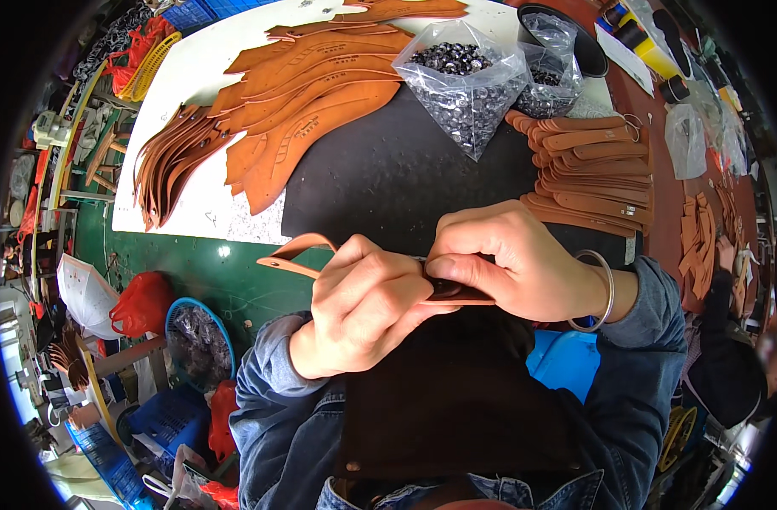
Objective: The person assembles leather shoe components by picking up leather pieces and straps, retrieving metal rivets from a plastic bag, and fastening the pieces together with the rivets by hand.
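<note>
Brown leather strap point(296, 253) held above the lap, at the near edge of the black mat point(380, 174) on the surface. Left hand point(363, 308) with fingers curled tight around the strap's middle, looped end jutting out to the left. Right hand point(509, 263) with fingertips pinched on the strap's dark right end, touching the left thumb. Beyond: bag of metal rivets point(460, 81), stacked straps point(594, 170), curved leather pieces point(307, 102).

Left hand point(363, 310): curled, fingers point(397, 276) pinched shut, knuckles up.
Right hand point(511, 259): bent over, fingertips meeting the left's.
Forearms: both rising from the lower edge, wrists angled inward.
</note>
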### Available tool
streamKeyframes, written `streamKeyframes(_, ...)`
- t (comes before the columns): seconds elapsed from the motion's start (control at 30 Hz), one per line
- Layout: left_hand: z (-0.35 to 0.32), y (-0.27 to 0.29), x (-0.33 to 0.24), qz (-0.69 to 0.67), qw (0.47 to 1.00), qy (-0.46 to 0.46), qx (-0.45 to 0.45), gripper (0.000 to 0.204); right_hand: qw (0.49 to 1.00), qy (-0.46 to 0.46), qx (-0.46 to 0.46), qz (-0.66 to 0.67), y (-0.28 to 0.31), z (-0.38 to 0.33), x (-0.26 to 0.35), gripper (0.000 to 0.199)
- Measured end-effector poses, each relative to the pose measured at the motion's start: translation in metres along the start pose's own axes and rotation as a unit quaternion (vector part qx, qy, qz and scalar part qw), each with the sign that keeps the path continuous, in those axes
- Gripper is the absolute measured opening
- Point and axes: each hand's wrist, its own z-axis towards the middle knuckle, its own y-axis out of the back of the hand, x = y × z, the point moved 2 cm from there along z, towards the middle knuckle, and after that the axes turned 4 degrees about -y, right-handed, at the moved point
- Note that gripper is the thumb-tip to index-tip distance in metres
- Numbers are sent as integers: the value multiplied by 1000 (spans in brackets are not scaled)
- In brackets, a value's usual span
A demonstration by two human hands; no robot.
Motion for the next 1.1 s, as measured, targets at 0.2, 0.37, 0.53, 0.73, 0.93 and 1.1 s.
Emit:
streamKeyframes(0.2, 5, 3, -2, -5, 1000, 7, 27, 29, 997, 43, -34, -47, -2, -3, 5, 13)
streamKeyframes(0.37, 5, 2, -2, -21, 999, 37, 28, 27, 997, 44, -35, -61, -3, -4, 5, 12)
streamKeyframes(0.53, -3, -1, 2, -93, 987, 130, 11, 24, 996, 63, -14, -60, -2, -7, 5, 17)
streamKeyframes(0.73, -2, 8, 3, -107, 981, 150, 53, 21, 970, 117, -53, -205, -12, -9, 14, 34)
streamKeyframes(0.93, -5, 17, 8, -158, 945, 287, 4, 20, 954, 154, -58, -250, -19, 10, 15, 23)
streamKeyframes(1.1, 12, 47, 19, -11, 989, 124, 78, 19, 952, 136, -39, -270, -16, 20, 29, 41)
